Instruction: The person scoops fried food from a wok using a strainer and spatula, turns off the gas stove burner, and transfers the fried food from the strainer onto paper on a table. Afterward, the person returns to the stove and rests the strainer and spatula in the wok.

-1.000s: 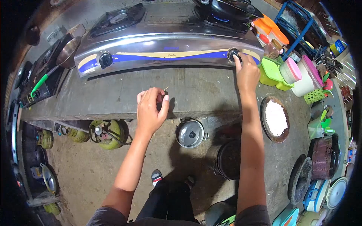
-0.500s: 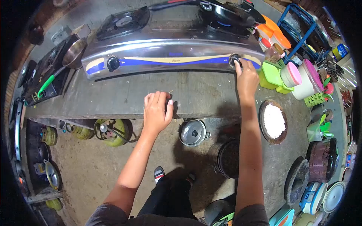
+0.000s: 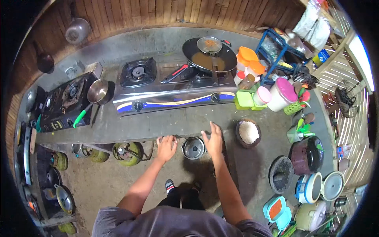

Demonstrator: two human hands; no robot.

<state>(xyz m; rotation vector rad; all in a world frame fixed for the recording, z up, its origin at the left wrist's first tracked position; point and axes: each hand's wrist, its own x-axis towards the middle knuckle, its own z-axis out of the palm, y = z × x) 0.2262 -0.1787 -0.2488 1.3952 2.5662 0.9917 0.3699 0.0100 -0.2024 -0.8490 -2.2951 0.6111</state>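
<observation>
My left hand (image 3: 166,148) lies at the front edge of the grey counter (image 3: 166,128), its fingers slightly bent and apart, holding nothing. To its right my right hand (image 3: 213,141) is also empty, with fingers stretched toward the counter top. Beyond both hands stands a two-burner gas stove (image 3: 173,100); its right knob (image 3: 214,97) is nearest my right hand. A black wok (image 3: 190,51) with brown liquid sits on the right burner. A strainer (image 3: 209,45) with orange-brown bits rests across the wok. A red-and-black handle (image 3: 175,73) reaches toward the stove's middle.
Right of my hands is a bowl of white grated-looking food (image 3: 248,132). Lidded containers (image 3: 282,94) and a blue rack (image 3: 272,51) line the right side. A saucepan (image 3: 98,91) sits left. Under the counter are a lidded pot (image 3: 193,148) and green gas cylinders (image 3: 128,153).
My right hand has let go of the stove's right knob and moved back to the counter edge. My left hand stays near the edge. The view has tilted up, showing the wok and strainer.
</observation>
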